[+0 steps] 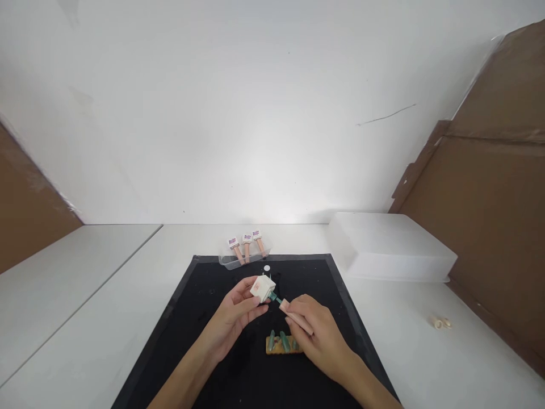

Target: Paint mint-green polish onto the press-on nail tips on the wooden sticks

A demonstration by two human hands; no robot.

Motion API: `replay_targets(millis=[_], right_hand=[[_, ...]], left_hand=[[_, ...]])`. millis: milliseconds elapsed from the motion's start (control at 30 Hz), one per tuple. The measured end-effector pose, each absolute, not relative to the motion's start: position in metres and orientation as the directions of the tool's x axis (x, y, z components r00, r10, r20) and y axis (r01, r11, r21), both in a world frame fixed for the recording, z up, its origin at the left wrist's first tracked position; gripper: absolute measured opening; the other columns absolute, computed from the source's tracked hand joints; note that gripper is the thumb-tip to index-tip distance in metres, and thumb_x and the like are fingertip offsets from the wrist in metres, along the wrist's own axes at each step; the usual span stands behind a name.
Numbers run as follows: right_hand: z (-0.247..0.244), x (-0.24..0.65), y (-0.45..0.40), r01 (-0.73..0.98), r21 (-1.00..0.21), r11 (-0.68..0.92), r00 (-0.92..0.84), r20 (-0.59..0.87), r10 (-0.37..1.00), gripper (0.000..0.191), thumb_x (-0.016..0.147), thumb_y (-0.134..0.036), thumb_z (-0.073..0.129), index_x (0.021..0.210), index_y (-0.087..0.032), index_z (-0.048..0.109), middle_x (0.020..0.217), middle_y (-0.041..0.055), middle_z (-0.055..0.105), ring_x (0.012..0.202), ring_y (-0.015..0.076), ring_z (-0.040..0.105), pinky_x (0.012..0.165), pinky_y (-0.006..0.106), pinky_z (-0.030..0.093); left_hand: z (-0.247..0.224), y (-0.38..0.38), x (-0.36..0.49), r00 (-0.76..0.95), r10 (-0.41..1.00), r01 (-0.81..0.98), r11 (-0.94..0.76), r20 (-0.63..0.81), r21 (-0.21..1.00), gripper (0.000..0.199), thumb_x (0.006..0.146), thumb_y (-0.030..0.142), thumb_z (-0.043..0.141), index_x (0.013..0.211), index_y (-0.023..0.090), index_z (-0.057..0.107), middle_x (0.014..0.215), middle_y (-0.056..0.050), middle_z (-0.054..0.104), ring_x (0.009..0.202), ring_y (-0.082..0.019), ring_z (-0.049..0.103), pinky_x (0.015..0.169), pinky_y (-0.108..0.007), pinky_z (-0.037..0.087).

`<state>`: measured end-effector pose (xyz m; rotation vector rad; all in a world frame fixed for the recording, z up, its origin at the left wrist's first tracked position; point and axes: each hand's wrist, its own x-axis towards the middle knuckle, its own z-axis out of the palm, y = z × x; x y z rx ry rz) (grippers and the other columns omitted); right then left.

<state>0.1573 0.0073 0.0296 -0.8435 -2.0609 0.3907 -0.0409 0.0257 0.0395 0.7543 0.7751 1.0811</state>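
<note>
From the head view, the white bottle [260, 288] is the landmark: it is held up over the black mat [298, 275], tilted, with its neck towards the right hand [313, 326]. The left hand [238, 307] has a closed grip round the bottle's body, thumb on the near side. The right hand's grip is pinched along the pink handle [293, 315], whose green-coated stem [277, 299] runs to the bottle's neck; how much of its tip sits inside cannot be told.

Nearer the person than the bottle and a little to its right, green nail-shaped pieces [285, 341] stand on a yellowish strip [275, 351], partly behind the right hand. Just beyond the bottle is a small white-topped thing [267, 268]; farther beyond and to its left, a clear tray [230, 264] holds three pink-handled bottles [247, 239]. Well to the bottle's right, on the white worktop [426, 363], are a white box [392, 244] and small beige rings [438, 324].

Working the stem at the neck probably goes best with the bottle steady and only mildly tilted, handle in line with the neck, excess wiped slowly on the rim, clear of the strip.
</note>
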Motion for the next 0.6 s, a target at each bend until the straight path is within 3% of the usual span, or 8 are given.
replay_targets(millis=[600], right_hand=[[0.0286,0.1569,0.0074,0.400,-0.454,0.796,-0.402,0.694,0.597,0.026,0.086,-0.007,0.045,0.105,-0.022,0.053,0.074,0.0037,0.057,0.067,0.0174,0.054,0.056,0.027,0.044]], left_hand=[[0.0407,0.0277,-0.0406,0.290,0.940,-0.490,0.307,-0.180,0.816,0.030,0.073,0.012,0.069,0.101,0.019,0.063,0.089,-0.003,0.067,0.082,-0.014,0.063,0.079,-0.026,0.050]])
